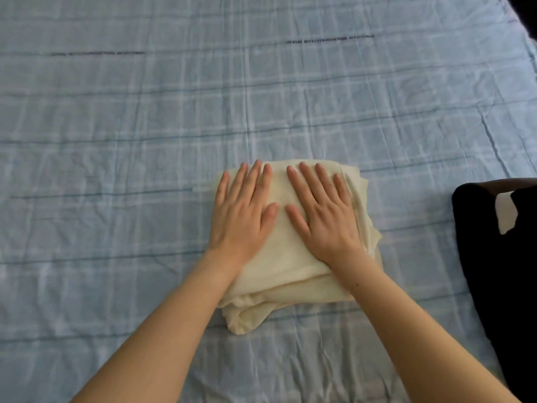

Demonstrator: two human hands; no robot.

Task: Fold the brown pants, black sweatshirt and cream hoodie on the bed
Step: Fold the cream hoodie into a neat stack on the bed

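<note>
A view from above of a bed (145,126) covered with a wrinkled, light blue plaid sheet. Near the middle of the bed lies the cream hoodie (279,271), folded into a thick, roughly rectangular bundle. Its layered edges show along the right side and at the near end, where one corner sags onto the sheet.

Two bare forearms reach in from the bottom edge. The left hand (242,210) and the right hand (322,216) lie palm down, side by side, on top of the hoodie. Neither hand grasps anything: each grip is released, fingers straight and slightly spread, pressing flat on the fabric.

At the right edge of the bed, well apart from the hoodie, lies a black garment (499,286), partly out of view, with a pale patch (507,212) near its far end.
</note>
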